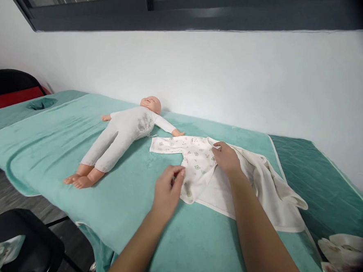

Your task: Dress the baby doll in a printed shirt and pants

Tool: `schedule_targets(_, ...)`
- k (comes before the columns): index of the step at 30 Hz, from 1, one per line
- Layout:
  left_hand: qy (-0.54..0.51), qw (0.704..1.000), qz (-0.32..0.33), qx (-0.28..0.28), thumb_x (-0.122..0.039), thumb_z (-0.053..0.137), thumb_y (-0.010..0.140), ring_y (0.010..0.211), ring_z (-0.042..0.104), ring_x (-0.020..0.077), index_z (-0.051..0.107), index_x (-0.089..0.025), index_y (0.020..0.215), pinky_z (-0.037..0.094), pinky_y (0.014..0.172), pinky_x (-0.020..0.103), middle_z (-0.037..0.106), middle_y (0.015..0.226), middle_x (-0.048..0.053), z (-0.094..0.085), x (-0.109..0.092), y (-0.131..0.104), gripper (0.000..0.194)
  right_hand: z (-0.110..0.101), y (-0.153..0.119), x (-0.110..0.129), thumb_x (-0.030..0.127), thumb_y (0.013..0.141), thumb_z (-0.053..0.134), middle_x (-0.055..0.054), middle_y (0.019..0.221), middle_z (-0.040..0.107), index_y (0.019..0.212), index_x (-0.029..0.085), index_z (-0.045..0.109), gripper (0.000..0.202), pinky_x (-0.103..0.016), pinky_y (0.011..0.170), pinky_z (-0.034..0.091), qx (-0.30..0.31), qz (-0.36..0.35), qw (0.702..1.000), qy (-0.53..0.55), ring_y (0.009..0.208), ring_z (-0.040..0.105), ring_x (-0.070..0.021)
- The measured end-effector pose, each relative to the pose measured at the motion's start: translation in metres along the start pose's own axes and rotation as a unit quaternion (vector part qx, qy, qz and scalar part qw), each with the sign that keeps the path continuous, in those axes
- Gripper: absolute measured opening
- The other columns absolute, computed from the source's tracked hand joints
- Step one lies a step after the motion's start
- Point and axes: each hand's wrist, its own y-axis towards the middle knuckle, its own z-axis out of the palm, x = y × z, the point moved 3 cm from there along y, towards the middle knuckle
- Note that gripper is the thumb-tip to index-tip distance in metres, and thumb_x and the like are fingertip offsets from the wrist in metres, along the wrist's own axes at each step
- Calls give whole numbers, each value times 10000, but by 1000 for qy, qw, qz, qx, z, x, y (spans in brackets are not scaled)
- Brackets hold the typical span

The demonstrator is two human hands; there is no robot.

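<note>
A small white printed garment [195,153] lies spread on the green-covered table, one sleeve stretched left and its right part folded back. My left hand [169,188] is at the garment's left side edge, thumb and forefinger pinched together there. Over the upper middle of the garment is my right hand [226,157], fingers bent and closed at the front opening's edge. A baby doll [133,125] in a white suit lies on its back to the left, its head toward the wall and one hand near the garment's sleeve.
The green cover [128,206] spans the table along a white wall [185,70]. A black chair [24,241] holding a packet stands at lower left. Another black and red chair [14,93] is at far left. White cloth items [343,248] lie at lower right.
</note>
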Motion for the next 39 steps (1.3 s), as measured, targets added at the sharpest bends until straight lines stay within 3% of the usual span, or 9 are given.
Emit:
schedule_targets(3,155,988,3,-21,-308,511,973,916,611,188,603,-221,1275,457,769,293,659,994,49,-12,20,28,327,1,-1,1,368,915,449,-2,1064,710,1174,307,604,308,-312,756,410,4,-3,1000,-20,996,626,-218)
schedule_targets(7,320,943,54,72,-378,485,983,852,639,217,461,-313,1462,404,634,293,679,999,40,-9,32,63,484,1,-2,2,378,913,450,0,1104,704,1185,320,598,315,-343,796,413,7,0,999,-35,1042,618,-239)
schedule_targets(11,383,910,104,118,-324,430,1001,836,662,213,620,-352,1301,356,591,283,695,990,20,1,33,78,356,1,-3,3,384,912,452,10,1110,702,1175,326,600,308,-354,805,415,10,6,1000,-29,1052,616,-238)
schedule_targets(15,391,910,85,107,-262,441,973,835,667,209,716,-318,1115,353,596,283,712,973,15,1,37,78,314,1,-3,3,381,908,452,17,1147,691,1166,327,602,303,-355,806,418,10,3,1000,-28,1045,619,-234)
schedule_targets(23,347,932,92,46,-202,454,957,924,637,207,689,-241,1119,426,722,313,705,982,43,-10,27,52,288,-1,-3,5,376,901,459,6,1160,690,1164,315,615,312,-347,817,427,19,2,1000,-15,1065,617,-236)
schedule_targets(28,217,945,210,127,-428,523,975,956,591,212,649,-243,1153,424,825,359,682,1039,48,3,-10,-3,286,-2,-1,3,372,865,494,-19,1107,702,1150,299,633,325,-338,800,432,25,-9,1000,-11,1028,627,-239)
schedule_targets(31,244,935,208,151,-521,611,906,961,580,240,598,-230,1239,410,792,386,668,1087,61,14,-25,-28,442,-3,1,1,302,816,505,-18,1032,717,1141,288,639,352,-316,759,431,22,-6,1000,-4,958,642,-222)
schedule_targets(36,285,924,229,114,-187,512,966,891,587,225,607,-193,1138,383,743,383,677,985,47,24,-30,-37,197,-3,1,-1,289,786,520,-17,939,719,1154,289,641,387,-325,765,439,14,5,1000,-20,923,641,-235)
schedule_targets(39,215,935,271,83,-78,482,946,840,593,186,606,-193,1104,396,730,351,669,940,37,22,-32,-38,232,-3,0,1,288,786,534,-31,957,716,1132,270,650,366,-335,773,465,11,4,999,31,903,652,-238)
